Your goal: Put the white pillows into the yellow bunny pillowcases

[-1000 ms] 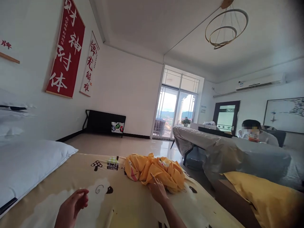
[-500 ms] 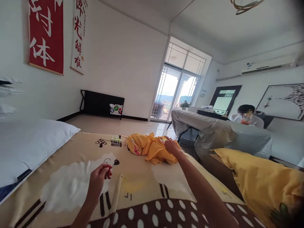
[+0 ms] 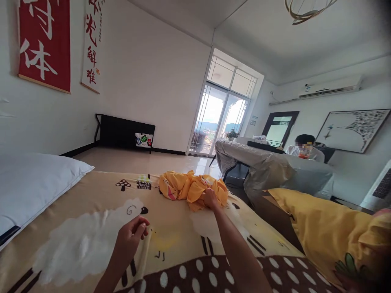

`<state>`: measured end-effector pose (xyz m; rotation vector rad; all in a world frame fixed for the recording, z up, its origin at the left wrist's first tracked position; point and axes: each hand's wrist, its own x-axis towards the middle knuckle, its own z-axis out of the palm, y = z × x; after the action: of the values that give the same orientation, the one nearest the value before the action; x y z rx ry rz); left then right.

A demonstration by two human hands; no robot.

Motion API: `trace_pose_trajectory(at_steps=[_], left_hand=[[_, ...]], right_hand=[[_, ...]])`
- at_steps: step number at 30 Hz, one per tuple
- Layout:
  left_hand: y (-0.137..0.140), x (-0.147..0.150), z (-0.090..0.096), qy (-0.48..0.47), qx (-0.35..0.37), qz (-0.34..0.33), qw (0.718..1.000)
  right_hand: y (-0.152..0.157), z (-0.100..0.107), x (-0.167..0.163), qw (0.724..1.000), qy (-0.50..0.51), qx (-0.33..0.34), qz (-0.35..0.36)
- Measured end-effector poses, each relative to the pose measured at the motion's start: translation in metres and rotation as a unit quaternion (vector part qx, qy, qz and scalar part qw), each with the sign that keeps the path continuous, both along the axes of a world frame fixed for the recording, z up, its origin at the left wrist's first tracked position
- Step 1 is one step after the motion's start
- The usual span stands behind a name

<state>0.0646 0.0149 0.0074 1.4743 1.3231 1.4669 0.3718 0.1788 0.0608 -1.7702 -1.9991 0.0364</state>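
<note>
A crumpled yellow cloth [image 3: 179, 185] with a small pink and white print lies bunched near the far edge of the bed. My right hand [image 3: 210, 198] reaches forward to its near right side, and its fingers are closed on the fabric; the fingertips are partly hidden in the folds. Below and to the left, my left hand [image 3: 134, 232] hovers over or rests on the sheep-print bedsheet [image 3: 171, 215]. Its fingers are curled in, with nothing visible in them. Whether it touches the sheet is hard to tell.
At left lies a white pillow [image 3: 45, 179]; at right, a yellow pillow [image 3: 324, 221]. Beyond the bed stands a table under a plastic cover [image 3: 262, 162], where another person [image 3: 305, 151] sits. A black folded frame [image 3: 122, 132] leans by the far wall.
My right hand has come down and nearer along the yellow cloth, from its top right to its front. My left hand remains curled, slightly lower. The whole view has shifted a little.
</note>
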Motion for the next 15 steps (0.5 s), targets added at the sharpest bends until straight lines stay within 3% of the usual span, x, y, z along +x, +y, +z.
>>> trace_pose_trajectory(at_steps=[4,9,12,15], left_hand=[[-0.006,0.008,0.007,0.079,-0.018,-0.001,0.997],[-0.011,0.015,0.011,0.167,-0.003,-0.021,0.986],[-0.010,0.017,0.006,0.196,0.014,-0.027,0.980],[-0.008,0.021,-0.001,0.183,0.030,-0.034,0.982]], right_hand=[[0.007,0.059,0.016,0.977,0.203,0.070,-0.015],[-0.006,0.170,0.027,0.908,0.366,0.203,0.034],[-0.032,0.238,0.024,0.854,0.423,0.284,0.107],[-0.066,0.282,0.010,0.806,0.421,0.340,0.241]])
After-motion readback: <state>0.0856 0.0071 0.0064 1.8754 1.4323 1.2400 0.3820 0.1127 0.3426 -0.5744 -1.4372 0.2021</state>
